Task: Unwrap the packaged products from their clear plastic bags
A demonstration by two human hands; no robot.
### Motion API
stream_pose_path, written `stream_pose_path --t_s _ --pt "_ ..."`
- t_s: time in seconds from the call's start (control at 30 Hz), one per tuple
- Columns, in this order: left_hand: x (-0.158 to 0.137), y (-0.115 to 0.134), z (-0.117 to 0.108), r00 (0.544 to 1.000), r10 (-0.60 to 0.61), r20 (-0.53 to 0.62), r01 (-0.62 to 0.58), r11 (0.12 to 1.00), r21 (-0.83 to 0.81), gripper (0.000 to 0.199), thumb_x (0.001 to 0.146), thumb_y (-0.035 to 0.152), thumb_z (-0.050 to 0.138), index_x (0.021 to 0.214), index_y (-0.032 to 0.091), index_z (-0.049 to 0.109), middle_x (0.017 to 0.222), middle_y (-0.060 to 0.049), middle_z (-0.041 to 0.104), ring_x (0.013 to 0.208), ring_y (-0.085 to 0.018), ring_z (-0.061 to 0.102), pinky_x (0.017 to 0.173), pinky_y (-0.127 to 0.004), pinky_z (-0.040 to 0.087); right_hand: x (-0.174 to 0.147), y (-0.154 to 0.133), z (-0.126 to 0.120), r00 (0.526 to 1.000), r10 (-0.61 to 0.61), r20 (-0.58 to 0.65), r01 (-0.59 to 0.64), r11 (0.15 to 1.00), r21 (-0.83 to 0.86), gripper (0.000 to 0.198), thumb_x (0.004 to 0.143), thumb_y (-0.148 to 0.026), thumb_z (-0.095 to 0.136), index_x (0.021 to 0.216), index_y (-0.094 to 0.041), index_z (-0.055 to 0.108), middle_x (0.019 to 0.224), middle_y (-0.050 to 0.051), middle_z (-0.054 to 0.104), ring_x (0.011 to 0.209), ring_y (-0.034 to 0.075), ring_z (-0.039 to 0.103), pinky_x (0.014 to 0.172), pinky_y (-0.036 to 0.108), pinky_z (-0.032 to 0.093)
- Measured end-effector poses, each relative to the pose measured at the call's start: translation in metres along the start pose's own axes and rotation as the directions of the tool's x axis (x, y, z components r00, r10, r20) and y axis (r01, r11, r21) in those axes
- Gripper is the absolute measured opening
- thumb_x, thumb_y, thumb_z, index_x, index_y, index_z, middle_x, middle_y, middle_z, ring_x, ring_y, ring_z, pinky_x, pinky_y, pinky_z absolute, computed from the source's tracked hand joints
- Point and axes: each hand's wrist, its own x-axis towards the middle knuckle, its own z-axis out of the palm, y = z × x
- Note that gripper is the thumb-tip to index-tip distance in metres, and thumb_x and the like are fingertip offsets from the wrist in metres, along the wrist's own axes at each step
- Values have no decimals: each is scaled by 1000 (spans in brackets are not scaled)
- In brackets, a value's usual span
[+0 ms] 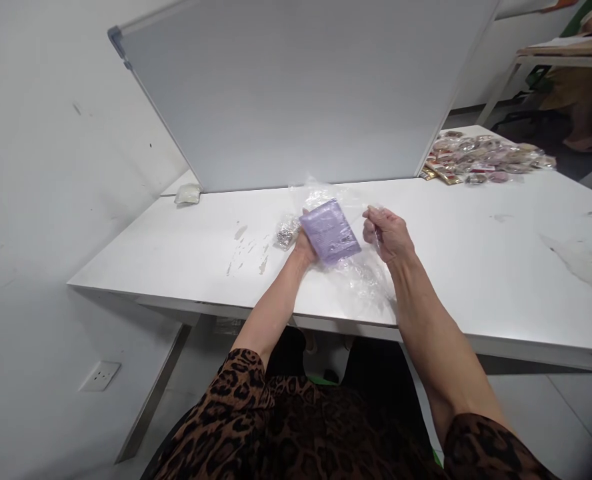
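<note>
A flat purple packet [330, 233], covered in shiny clear plastic, lies tilted on my left hand [306, 248]. That hand supports it from beneath and at its left side, with most of the fingers hidden behind it. My right hand [386, 233] is closed in a pinch just right of the packet, gripping an edge of a clear plastic bag [369, 283]. The crinkled bag spreads around and below the packet, over the white table [216, 220]. Touching or close beside my left hand is a small clear-wrapped bundle [285, 232] with something dark inside.
A large whiteboard [301, 87] stands upright across the table's back. Many small wrapped packets [486, 159] are heaped at the back right. A pale little packet [188, 195] lies by the board's left corner. Clear film [583, 263] lies at the right. Another person's legs [576, 100] show beyond.
</note>
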Motion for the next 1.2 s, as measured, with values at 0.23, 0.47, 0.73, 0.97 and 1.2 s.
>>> stream_pose_path --t_s 0.23,0.47,0.73,0.97,1.2 --pt "-5 -1 1 994 -103 21 100 986 131 75 94 80 30 125 21 64 108 -17 73 106 -33 73 102 -66 52 10 -2 -15 966 -117 -232 128 991 33 46 63 -49 93 82 -24 60 84 -3 68 73 11 63 55 20 48" --pt "-6 -10 2 995 -36 95 12 971 239 65 88 71 63 137 29 58 127 -16 66 111 -32 72 102 -59 56 20 8 -27 960 -115 -256 156 977 146 43 80 -51 82 79 -23 50 95 4 72 93 21 73 85 42 63" --pt "-13 -25 6 961 62 269 -138 952 273 53 82 39 85 130 35 62 139 -8 65 126 -25 65 110 -49 52 3 2 -9 991 -132 36 121 966 229 32 82 -45 81 82 -24 57 104 4 75 114 27 71 94 53 63" --pt "-10 -27 11 955 -68 288 4 976 219 22 88 24 73 109 20 69 103 -7 74 97 -20 72 105 -47 53 -5 1 -1 991 -88 101 57 960 275 16 85 -36 75 84 -25 63 106 4 76 115 26 71 98 52 61" --pt "6 -19 8 999 0 44 -1 1000 20 13 97 15 56 104 14 67 92 -8 75 92 -22 74 107 -51 53 15 -11 -29 952 -129 -278 252 847 469 28 98 -31 51 76 -24 66 106 7 74 100 16 71 88 32 62"
